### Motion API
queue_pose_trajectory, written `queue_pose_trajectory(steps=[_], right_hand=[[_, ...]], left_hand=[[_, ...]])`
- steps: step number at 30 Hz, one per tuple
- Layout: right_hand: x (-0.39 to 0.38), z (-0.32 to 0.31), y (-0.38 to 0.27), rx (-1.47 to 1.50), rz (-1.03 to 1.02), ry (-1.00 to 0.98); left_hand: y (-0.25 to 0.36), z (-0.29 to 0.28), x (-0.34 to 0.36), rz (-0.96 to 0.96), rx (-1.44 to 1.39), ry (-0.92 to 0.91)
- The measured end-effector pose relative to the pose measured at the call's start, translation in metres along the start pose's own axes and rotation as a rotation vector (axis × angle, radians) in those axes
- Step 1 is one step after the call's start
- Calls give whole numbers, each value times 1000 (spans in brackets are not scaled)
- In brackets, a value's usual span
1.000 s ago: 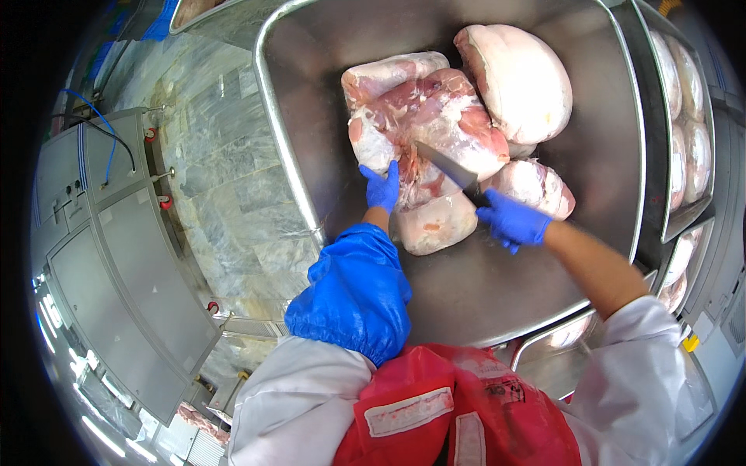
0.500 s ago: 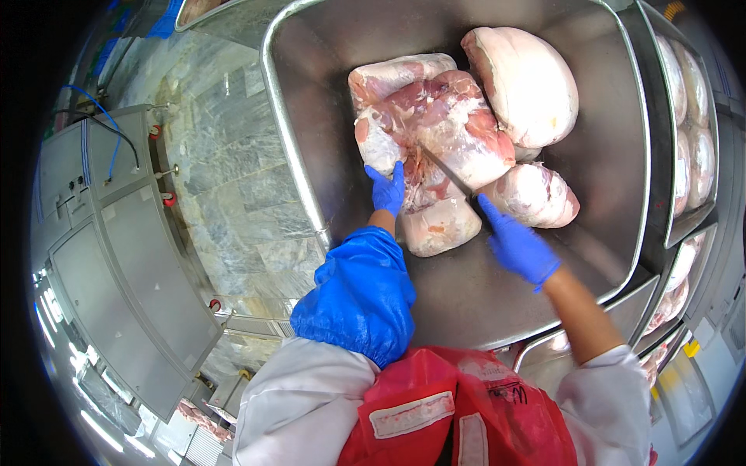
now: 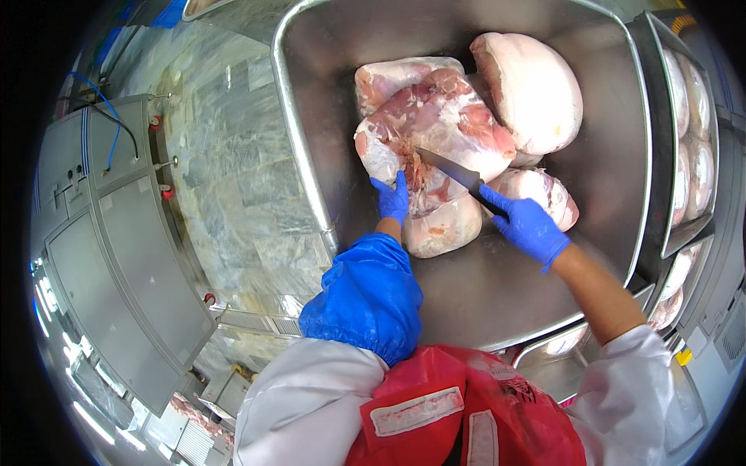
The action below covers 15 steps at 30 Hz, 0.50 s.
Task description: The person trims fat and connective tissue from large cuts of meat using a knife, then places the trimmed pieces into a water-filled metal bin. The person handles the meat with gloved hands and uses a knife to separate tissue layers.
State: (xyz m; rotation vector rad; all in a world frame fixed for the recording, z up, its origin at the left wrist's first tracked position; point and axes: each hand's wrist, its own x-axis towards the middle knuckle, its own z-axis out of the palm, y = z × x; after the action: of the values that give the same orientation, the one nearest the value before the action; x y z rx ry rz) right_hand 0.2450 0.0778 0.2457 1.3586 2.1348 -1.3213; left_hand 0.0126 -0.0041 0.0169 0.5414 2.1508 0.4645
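A large cut of raw meat (image 3: 435, 116), red and white with a ragged split toward its lower left, lies on other pieces in a deep metal tub (image 3: 291, 147). My left hand (image 3: 394, 200), in a blue glove, grips its lower left end, thumb and fingers on either side. My right hand (image 3: 534, 231), also gloved, is closed round the black handle of a knife (image 3: 449, 168). The blade points up and left across the meat, its tip at the split. Below lies a pale skin-covered piece (image 3: 443, 227); another piece (image 3: 536, 190) sits beside the knife handle.
A big rounded skin-on cut (image 3: 536, 89) lies at the tub's upper right. Trays of pale meat (image 3: 699, 167) stand beyond the right rim. Grey metal cabinets (image 3: 128, 264) on red casters and a wet tiled floor (image 3: 233, 147) are to the left.
My right hand has moved right and slightly up with the knife. The blade now shows its flat side more. My left hand keeps its hold at the meat's lower left end.
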Motion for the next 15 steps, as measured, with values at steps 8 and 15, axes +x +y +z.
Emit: queue_pose_trajectory(steps=[8,15], right_hand=[[-18,106,1,-245,156,149],[-20,64,-13,-289,88,69]], left_hand=[[12,-7,-7,-8,-108,-69],[17,-6,-7,-40,-45,-83]])
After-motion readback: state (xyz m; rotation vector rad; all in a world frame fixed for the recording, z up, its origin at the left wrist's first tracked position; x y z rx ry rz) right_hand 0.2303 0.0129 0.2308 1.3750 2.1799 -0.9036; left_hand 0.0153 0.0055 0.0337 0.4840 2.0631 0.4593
